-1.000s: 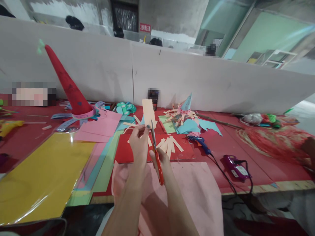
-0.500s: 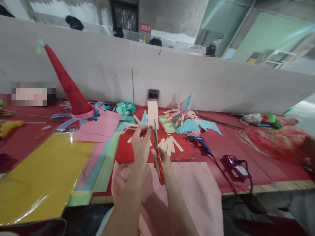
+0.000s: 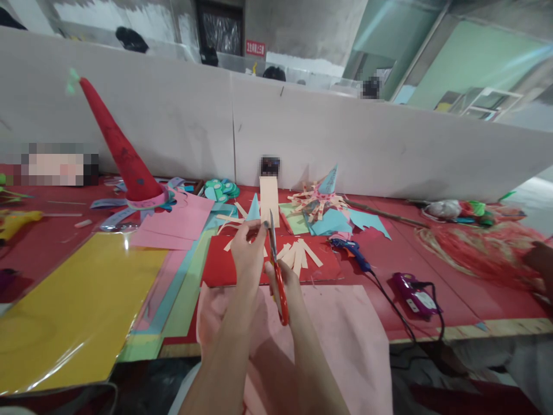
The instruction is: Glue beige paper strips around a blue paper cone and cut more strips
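My left hand [image 3: 245, 249] pinches the near end of a cream paper strip [image 3: 269, 199] that stands up ahead of it. In my right hand [image 3: 290, 279] is a pair of scissors [image 3: 280, 294] with red handles, blades pointing away and lying along the strip's near right side. Whether the blades are parted is hard to see. Below the hands, several cut cream strips [image 3: 298, 253] lie on a red sheet [image 3: 220, 262]. A small blue paper cone [image 3: 253, 207] stands just beyond my left hand.
A tall red cone hat [image 3: 123, 144] and a yellow sheet [image 3: 78, 300] are at left. To the right lie a blue glue gun [image 3: 356, 253], a purple corded box [image 3: 417, 295] and red netting [image 3: 479, 248]. A white partition [image 3: 181, 115] runs behind. Another person's hand [image 3: 540, 259] is at far right.
My hands, the strip and the scissors stay almost the same. At far right, the other person's hand has shifted slightly by the netting.
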The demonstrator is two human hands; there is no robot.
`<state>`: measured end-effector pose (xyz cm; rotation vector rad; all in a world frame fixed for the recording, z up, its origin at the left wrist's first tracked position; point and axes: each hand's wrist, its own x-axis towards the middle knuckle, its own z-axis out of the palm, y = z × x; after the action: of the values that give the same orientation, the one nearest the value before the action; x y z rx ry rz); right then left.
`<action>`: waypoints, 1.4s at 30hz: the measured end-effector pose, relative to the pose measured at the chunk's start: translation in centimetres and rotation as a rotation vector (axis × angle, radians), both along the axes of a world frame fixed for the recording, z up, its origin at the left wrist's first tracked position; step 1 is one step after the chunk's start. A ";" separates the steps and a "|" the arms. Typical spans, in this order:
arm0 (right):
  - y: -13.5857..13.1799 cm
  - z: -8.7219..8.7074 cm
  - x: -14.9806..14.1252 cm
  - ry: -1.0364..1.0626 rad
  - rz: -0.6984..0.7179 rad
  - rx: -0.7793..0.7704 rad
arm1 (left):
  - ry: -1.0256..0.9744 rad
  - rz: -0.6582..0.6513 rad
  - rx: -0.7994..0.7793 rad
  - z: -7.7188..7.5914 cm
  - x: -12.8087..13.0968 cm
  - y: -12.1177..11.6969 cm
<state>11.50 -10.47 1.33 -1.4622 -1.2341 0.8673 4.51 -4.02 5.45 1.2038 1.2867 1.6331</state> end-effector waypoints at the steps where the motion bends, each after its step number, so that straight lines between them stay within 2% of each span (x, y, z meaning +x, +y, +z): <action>1: 0.0 0.1 0.0 0.002 -0.001 0.001 | 0.002 -0.001 0.001 0.0 0.0 0.0; 17: -0.3 1.0 -0.1 0.043 -0.019 -0.061 | 0.012 -0.020 0.050 -0.5 0.1 0.2; 27: -0.3 0.4 0.0 0.013 -0.006 -0.110 | 0.000 -0.013 0.057 -0.2 0.1 0.0; 42: -0.3 0.6 0.2 0.035 -0.004 -0.136 | 0.022 -0.008 0.037 -0.4 -0.1 0.2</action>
<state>11.67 -10.81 1.90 -1.5502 -1.1652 0.9861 4.41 -3.81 5.01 1.2506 1.2686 1.6494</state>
